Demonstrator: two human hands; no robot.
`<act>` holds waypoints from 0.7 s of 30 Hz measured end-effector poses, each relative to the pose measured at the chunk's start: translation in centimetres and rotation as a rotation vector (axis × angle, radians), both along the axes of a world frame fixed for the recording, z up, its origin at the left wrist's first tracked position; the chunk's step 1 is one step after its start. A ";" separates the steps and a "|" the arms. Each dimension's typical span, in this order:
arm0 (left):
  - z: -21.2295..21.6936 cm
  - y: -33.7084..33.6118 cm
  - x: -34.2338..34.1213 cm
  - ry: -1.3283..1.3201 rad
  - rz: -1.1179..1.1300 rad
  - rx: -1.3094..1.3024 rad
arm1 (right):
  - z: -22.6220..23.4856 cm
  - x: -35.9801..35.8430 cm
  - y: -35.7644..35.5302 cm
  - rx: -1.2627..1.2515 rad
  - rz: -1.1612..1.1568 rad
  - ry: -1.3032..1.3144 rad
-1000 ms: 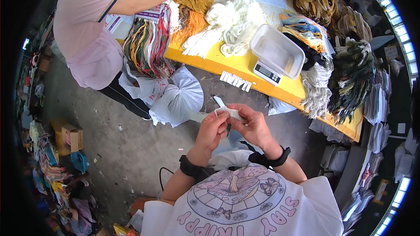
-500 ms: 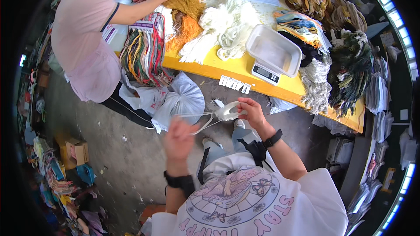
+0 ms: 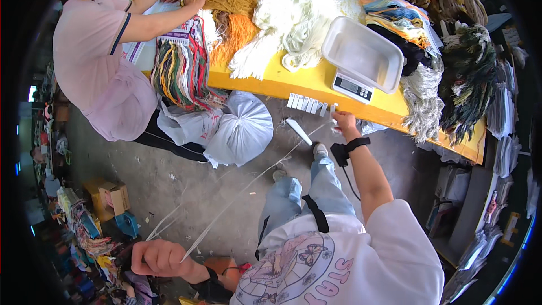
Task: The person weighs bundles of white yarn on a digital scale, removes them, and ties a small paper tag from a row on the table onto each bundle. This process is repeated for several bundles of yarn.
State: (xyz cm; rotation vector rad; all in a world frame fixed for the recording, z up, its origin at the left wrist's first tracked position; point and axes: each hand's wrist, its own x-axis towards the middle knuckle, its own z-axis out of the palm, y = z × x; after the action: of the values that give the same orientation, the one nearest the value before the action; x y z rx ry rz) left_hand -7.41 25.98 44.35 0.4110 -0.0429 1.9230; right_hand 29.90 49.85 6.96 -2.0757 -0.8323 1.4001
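My left hand (image 3: 161,258) is closed in a fist low at the left, with strands of white thread (image 3: 222,210) coming out of it. The thread is stretched in a long slanting line toward my right hand (image 3: 344,123). That hand is pinched at the front edge of the yellow table (image 3: 265,85), beside a row of small white tags (image 3: 305,103) along the edge. White thread bunches at its fingers, which partly hide it. Between my hands and the table, a slim white strip (image 3: 298,131) shows above the floor; what it is I cannot make out.
A digital scale (image 3: 353,87) with a white tray stands on the table among skeins of white yarn (image 3: 307,17) and dark yarn (image 3: 468,85). A co-worker (image 3: 93,56) handles brown yarn at the left. A stuffed white sack (image 3: 243,133) sits on the floor.
My hands have moved far apart, the left down and to the left, the right up to the table edge. The loop of white thread is now drawn out long between them.
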 end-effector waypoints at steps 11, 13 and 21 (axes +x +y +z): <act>-1.6 -2.6 -3.3 0.094 -0.246 0.149 | 21.6 4.0 -5.4 -0.071 0.409 0.190; -6.2 -3.9 -2.7 -0.182 -0.177 -0.277 | 25.1 0.9 -6.6 -0.064 0.604 0.331; -9.5 3.6 7.8 1.162 -0.297 -0.448 | 31.1 -12.4 -11.7 -0.174 1.047 0.922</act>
State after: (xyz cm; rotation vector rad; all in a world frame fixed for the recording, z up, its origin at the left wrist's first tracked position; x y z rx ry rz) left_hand 0.38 29.54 34.82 1.0709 0.9997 1.1235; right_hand 17.55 38.19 38.10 -0.7375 -1.4134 2.6815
